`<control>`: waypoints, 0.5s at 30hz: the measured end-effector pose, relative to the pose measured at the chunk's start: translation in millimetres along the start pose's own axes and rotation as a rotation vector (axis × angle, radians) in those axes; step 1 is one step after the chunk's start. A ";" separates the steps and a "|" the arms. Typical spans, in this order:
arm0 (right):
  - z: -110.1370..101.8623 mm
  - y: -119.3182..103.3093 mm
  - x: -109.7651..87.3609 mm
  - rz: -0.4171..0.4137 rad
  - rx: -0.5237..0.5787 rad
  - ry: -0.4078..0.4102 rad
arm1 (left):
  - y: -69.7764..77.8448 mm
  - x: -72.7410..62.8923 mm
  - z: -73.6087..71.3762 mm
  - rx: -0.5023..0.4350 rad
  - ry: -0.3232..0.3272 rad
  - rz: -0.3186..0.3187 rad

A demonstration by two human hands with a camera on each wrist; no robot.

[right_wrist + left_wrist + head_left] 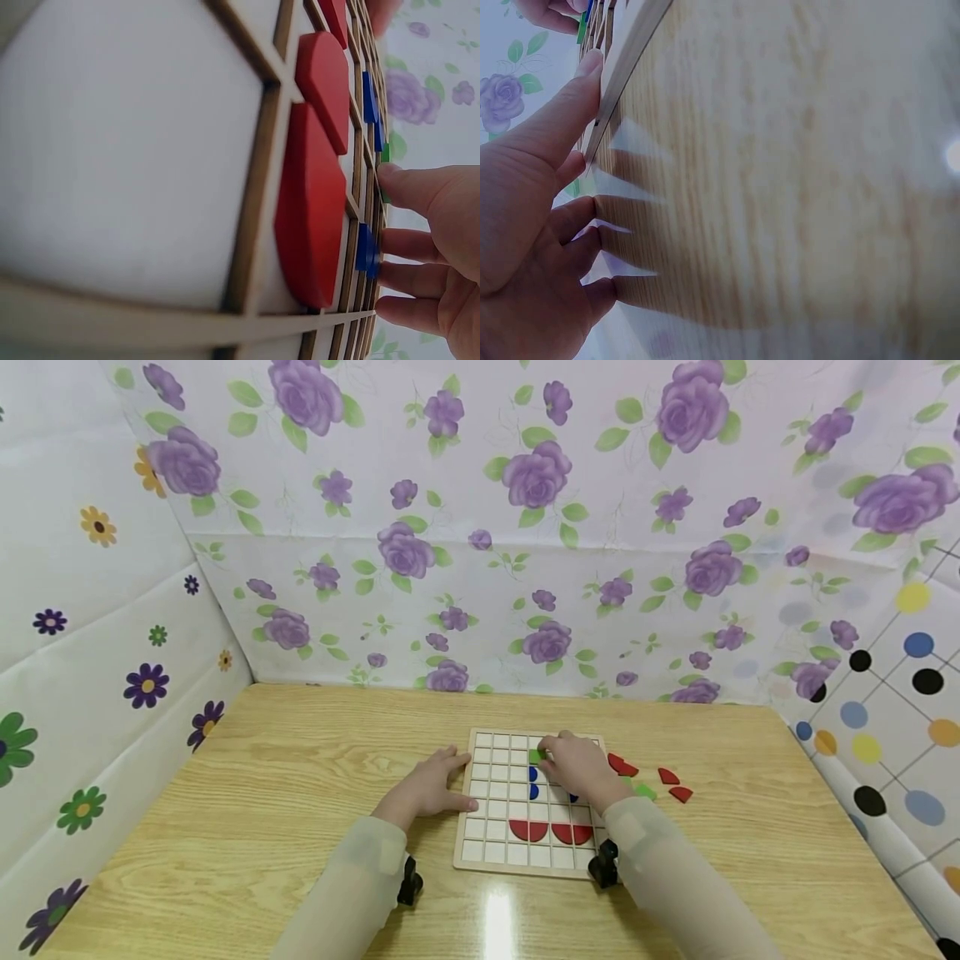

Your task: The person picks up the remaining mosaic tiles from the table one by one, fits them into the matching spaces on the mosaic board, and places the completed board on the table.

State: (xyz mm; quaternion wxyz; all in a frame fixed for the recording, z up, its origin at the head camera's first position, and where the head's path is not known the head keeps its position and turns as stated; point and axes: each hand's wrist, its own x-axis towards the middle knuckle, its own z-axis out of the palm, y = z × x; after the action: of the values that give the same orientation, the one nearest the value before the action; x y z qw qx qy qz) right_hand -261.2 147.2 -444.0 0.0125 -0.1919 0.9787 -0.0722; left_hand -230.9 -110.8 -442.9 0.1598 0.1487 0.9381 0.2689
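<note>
Grid board (462,835), wooden frame with white cells, lies flat on the tabletop (300,752), around mid-width, its top edge near the tabletop's back edge. Left hand (431,785): released, fingers spread, touching the board's left edge, thumb tip on the rim. Right hand (577,764): over the board's upper right part, thumb and forefinger pinching a green piece (536,757) in the second row from the board's top edge; other fingers held fairly straight. Below it, two blue pieces (533,792) in neighbouring rows; another blue piece (367,249) sits under the right hand. Four red quarter-discs (537,832) side by side in the second row from the bottom edge, paired into two half-discs. Loose on the tabletop, off the board's right edge: red pieces (681,794) and green tiles (646,792), near one another. Rose-patterned cloth (540,477) stands behind the back edge; both sleeves (682,877) pale
</note>
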 end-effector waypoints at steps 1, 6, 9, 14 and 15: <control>0.0 -0.1 0.4 0.002 -0.006 -0.002 | -0.1 0.1 0.1 -0.001 -0.003 -0.004; -0.9 -0.4 1.5 0.005 -0.021 -0.006 | -0.4 0.1 0.8 -0.005 -0.002 -0.009; -1.1 -0.1 1.8 0.005 -0.018 -0.008 | -0.6 0.2 1.0 -0.006 0.002 -0.006; 0.0 0.2 2.0 0.010 -0.015 -0.010 | -0.5 0.3 1.0 -0.009 0.003 -0.007; 0.1 0.1 2.0 0.010 -0.014 -0.010 | -0.6 0.4 1.0 -0.008 0.002 -0.007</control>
State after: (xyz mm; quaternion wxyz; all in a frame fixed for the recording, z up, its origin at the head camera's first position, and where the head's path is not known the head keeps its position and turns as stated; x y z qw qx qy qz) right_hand -263.1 146.6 -444.1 0.0164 -0.1874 0.9800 -0.0644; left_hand -230.9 -110.7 -444.1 0.1603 0.1445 0.9377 0.2723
